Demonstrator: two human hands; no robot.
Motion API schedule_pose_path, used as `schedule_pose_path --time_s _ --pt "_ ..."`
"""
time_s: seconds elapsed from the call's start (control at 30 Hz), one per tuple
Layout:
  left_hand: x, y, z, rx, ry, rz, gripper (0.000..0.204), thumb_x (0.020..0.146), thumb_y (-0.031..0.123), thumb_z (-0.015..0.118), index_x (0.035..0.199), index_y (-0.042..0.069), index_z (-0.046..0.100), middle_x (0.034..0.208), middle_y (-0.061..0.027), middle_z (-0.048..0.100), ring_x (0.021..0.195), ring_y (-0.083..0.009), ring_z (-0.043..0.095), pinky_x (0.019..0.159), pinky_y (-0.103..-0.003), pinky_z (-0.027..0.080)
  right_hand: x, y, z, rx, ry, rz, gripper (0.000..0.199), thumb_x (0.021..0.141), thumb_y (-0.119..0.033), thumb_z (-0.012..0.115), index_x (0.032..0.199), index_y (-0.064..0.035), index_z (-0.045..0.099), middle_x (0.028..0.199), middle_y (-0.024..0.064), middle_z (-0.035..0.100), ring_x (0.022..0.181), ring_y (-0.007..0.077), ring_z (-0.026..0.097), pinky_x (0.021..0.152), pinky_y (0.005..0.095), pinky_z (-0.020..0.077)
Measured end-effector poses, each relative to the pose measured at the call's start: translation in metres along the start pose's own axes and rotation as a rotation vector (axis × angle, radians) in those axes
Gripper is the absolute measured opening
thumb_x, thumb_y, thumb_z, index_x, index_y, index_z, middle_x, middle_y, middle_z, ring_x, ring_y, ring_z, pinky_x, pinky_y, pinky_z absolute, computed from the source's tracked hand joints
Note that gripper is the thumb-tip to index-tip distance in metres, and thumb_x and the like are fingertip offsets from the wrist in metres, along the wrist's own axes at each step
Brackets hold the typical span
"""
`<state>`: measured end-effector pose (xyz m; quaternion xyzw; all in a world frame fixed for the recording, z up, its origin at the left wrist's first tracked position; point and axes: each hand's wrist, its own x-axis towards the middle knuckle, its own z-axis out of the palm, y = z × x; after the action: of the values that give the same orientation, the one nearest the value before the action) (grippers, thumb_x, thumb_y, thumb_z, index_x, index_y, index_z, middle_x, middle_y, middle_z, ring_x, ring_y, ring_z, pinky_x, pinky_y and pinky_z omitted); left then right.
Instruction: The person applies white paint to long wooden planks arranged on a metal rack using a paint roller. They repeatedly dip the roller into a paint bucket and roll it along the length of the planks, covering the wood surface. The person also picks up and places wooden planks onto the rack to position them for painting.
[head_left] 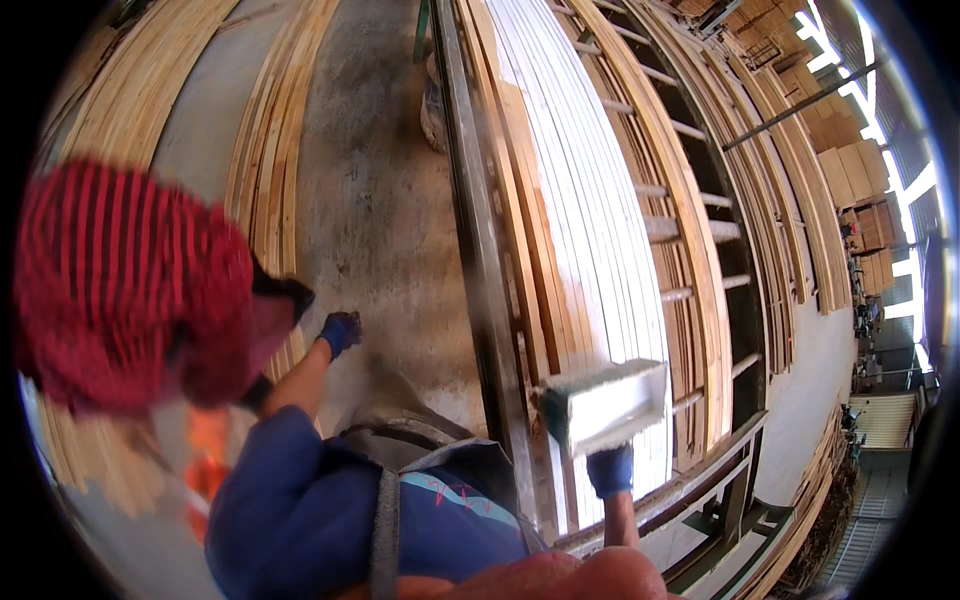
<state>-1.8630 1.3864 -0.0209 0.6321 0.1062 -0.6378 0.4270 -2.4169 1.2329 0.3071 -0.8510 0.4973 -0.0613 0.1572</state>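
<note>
My right hand (610, 471), in a dark blue glove, grips a rectangular block-like tool (618, 408) with a wide white face and dark green sides. Its handle is hidden by the glove and the block. The tool is over the near end of a row of long boards (590, 200), mostly coated in wet-looking white. At their left edge, bare wood (535, 150) shows. My left hand (342, 331), in a blue glove with darker fingertips, hangs above the concrete floor, away from the boards. Its fingers are loosely bent and slightly apart, with nothing visible in them.
A metal rail (476, 230) runs along the boards' left side. Close on my left is a person in a red-and-black striped covering (135, 290). Long planks (275, 130) lie at the far left. A roller frame (715, 230) and more planks (800, 200) stand to the right.
</note>
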Motion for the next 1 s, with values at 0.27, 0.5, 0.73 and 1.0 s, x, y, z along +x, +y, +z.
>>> schedule_pose_path --time_s 0.27,0.5,0.73,1.0 --pt "0.070 0.187 0.058 0.251 -0.319 0.533 0.022 0.096 0.019 0.053 0.109 0.003 0.061 0.093 -0.0116 0.067 0.077 -0.0227 0.066 0.072 -0.036 0.054 0.321 -0.098 0.047 0.067 -0.055 0.175 0.028 0.089 -0.025 0.055 0.079 -0.0022 0.067 0.066 0.0222 0.062 0.063 0.0359 0.064 0.056 0.0456 0.0511" --pt "0.126 0.351 0.019 0.211 -0.182 0.312 0.024 0.097 0.020 0.058 0.114 0.003 0.061 0.099 -0.0104 0.068 0.085 -0.0197 0.067 0.074 -0.034 0.056 0.622 -0.214 0.072 0.028 0.010 0.117 0.038 0.091 -0.038 0.056 0.099 -0.0036 0.070 0.097 0.0290 0.066 0.098 0.0463 0.062 0.083 0.0508 0.0513" --pt "0.195 0.404 -0.161 0.563 -0.055 0.507 0.017 0.084 0.016 0.057 0.099 0.011 0.065 0.099 -0.0062 0.067 0.089 -0.0205 0.065 0.079 -0.034 0.050 0.967 -0.325 0.107 -0.067 -0.101 0.029 0.039 0.091 -0.041 0.052 0.109 -0.0101 0.069 0.114 0.0233 0.065 0.106 0.0441 0.060 0.092 0.0514 0.0487" --pt "0.269 0.674 -0.230 -0.194 0.003 0.203 0.025 0.096 0.031 0.052 0.104 0.010 0.063 0.091 -0.0102 0.071 0.068 -0.0251 0.068 0.057 -0.034 0.050 1.138 -0.422 0.130 -0.129 -0.166 0.099 0.053 0.097 -0.052 0.038 0.105 -0.0095 0.069 0.098 0.0246 0.069 0.093 0.0431 0.066 0.082 0.0484 0.0526"
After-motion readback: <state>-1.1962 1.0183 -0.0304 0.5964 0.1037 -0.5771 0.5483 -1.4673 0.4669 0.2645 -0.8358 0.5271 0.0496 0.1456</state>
